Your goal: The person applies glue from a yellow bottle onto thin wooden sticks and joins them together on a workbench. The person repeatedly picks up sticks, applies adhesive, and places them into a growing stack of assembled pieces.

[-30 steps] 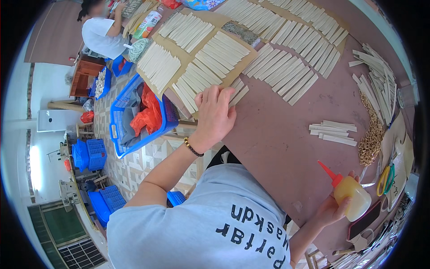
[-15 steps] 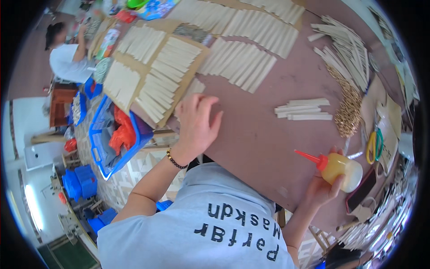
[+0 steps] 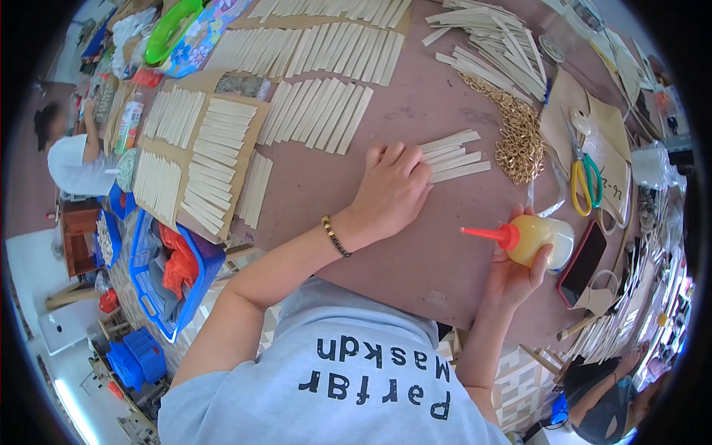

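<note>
My left hand is on the table, its fingers curled in at the left ends of a small group of pale flat strips. The fingertips are hidden, so which strip they grip is unclear. In my right hand lies a squeeze bottle of yellowish liquid, tilted sideways. Its red pointed nozzle aims left, toward the space below the strips. Rows of similar strips are laid side by side on the left, some on brown cardboard.
A gold chain is heaped beyond the strips, near a loose pile of strips. Scissors and a phone lie at the right. A blue basket stands off the table's left edge. Other people are nearby.
My left hand has moved right, from beside the laid-out rows to the small strip group, and its fingers have curled in. The bottle stays in my right hand. The view has shifted.
</note>
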`<state>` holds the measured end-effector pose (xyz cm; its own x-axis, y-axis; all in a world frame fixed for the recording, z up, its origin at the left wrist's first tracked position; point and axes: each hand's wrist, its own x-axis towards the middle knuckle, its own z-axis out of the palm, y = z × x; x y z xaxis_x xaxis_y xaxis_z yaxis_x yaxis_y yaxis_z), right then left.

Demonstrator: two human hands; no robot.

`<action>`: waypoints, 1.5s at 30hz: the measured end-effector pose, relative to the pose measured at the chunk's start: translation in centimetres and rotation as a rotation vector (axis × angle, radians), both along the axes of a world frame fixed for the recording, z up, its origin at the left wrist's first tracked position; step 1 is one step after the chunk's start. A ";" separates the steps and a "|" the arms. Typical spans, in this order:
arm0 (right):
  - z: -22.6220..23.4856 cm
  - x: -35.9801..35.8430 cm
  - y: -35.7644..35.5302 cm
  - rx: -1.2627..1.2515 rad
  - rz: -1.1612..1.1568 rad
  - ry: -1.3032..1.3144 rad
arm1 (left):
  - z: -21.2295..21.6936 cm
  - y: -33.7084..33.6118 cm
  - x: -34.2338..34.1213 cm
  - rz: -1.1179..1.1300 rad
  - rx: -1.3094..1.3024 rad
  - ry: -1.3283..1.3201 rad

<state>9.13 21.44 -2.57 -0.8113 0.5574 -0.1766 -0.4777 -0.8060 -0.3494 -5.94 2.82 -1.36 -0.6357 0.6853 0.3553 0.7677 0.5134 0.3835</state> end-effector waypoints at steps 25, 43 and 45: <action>1.1 0.1 -1.9 0.914 -0.180 -0.387 | 0.3 -6.7 7.9 -0.039 0.047 -0.252; 0.8 0.6 -2.8 0.969 -0.137 -0.330 | 0.2 -6.9 8.1 -0.038 0.069 -0.247; 0.8 0.8 -3.2 0.956 -0.124 -0.333 | 0.3 -7.0 8.1 -0.041 0.068 -0.251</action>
<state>9.96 18.27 -1.74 -0.7294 0.6600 0.1799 -0.2996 -0.0719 -0.9513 2.11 -4.19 -1.08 -0.6821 0.6921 0.2360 0.6636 0.4503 0.5974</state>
